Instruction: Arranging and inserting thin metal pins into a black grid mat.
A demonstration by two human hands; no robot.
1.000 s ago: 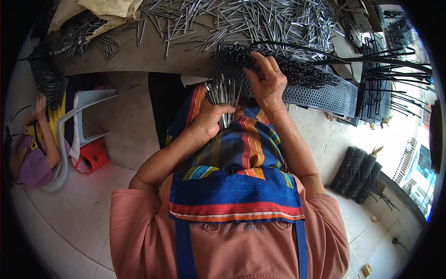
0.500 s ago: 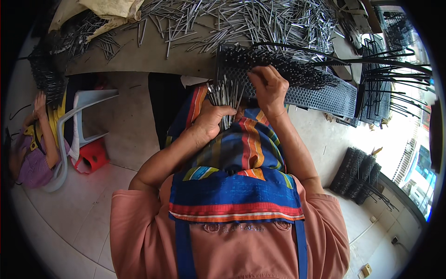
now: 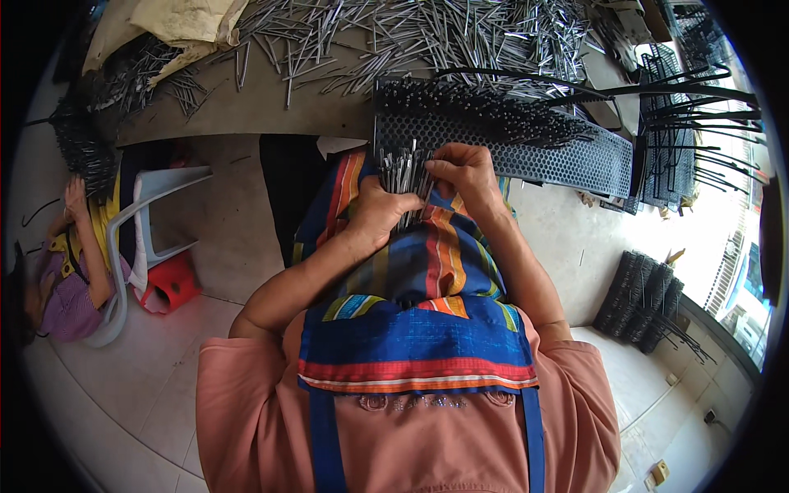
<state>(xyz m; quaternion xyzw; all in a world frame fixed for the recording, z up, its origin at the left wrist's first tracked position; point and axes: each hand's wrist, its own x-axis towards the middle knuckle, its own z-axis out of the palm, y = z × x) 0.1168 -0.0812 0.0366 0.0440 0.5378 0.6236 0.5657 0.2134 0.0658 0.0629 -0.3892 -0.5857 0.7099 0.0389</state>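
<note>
- Left hand (image 3: 374,215) wrapped around a bundle of thin metal rods (image 3: 403,177), fingers closed on its lower part, rod tips fanning up and out above the fist.
- Right hand (image 3: 464,172) just beside the bundle, fingers (image 3: 436,168) pinched on a few rods at its right edge, touching them.
- Bundle held over the lap, above a striped apron (image 3: 427,271), just short of the near edge of a perforated black plate (image 3: 559,160).
- Beyond the fingers, plate's long near edge running rightward past the right wrist; dark rods (image 3: 485,115) packed upright in its holes on the far half, bare holes on the near strip.
- Farther beyond, tabletop (image 3: 246,111) strewn with loose metal rods (image 3: 427,33); tabletop's front edge just past the left fingers, little free room between it and the bundle.
- Left of the left fingers, well apart: open tiled floor (image 3: 123,386), a pale plastic chair (image 3: 148,238), and a seated person (image 3: 70,271) at the far left rim.
- Right of the right fingers, well apart: stacked black wire racks (image 3: 690,107) and a dark brush-like stack (image 3: 645,296) on the floor; bare floor between them and the right forearm.
</note>
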